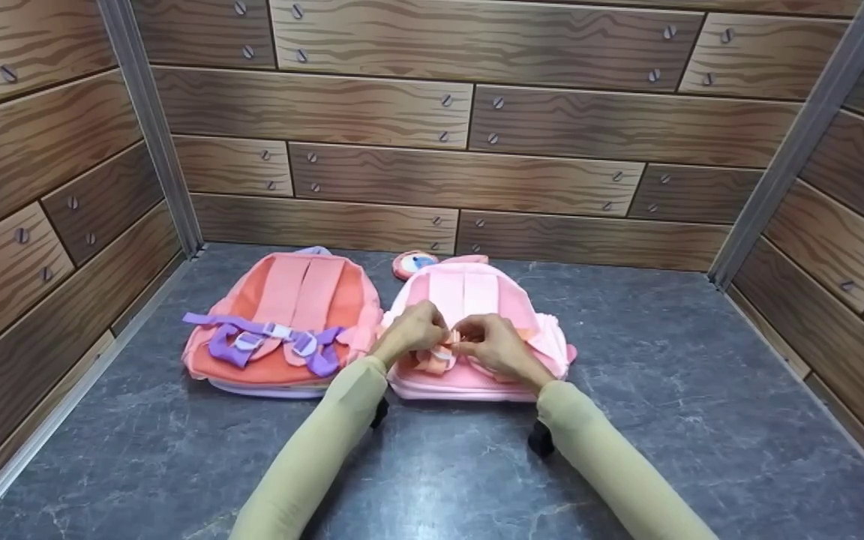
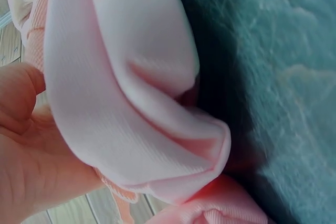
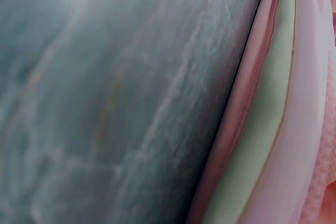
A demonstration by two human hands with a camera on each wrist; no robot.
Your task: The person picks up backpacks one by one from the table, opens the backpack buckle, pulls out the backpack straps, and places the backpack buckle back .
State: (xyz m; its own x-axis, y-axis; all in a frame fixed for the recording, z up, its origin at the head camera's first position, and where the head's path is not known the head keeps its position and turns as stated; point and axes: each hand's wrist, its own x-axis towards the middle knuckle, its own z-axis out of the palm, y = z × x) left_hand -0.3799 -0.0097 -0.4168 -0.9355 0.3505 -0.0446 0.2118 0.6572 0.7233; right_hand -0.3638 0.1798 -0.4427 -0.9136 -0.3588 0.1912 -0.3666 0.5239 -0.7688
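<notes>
A pale-pink fabric backpack (image 1: 481, 292) lies straps-up at the centre of a grey marbled tabletop (image 1: 649, 360). Over its lower front, the left hand (image 1: 413, 330), fingers curled, pinches a thin orange webbing strap (image 1: 433, 367); at its three o'clock, the right hand (image 1: 498, 345) pinches the same strap between thumb and fingers, nearly closed. Just beside the pink backpack, at nine o'clock, lies a coral-orange fabric backpack (image 1: 361, 300) with purple webbing straps (image 1: 325, 362).

Your right wrist view catches a pink bag (image 3: 294, 135) with a green band (image 3: 266, 114) resting on the veined grey desk (image 3: 105, 87).
</notes>
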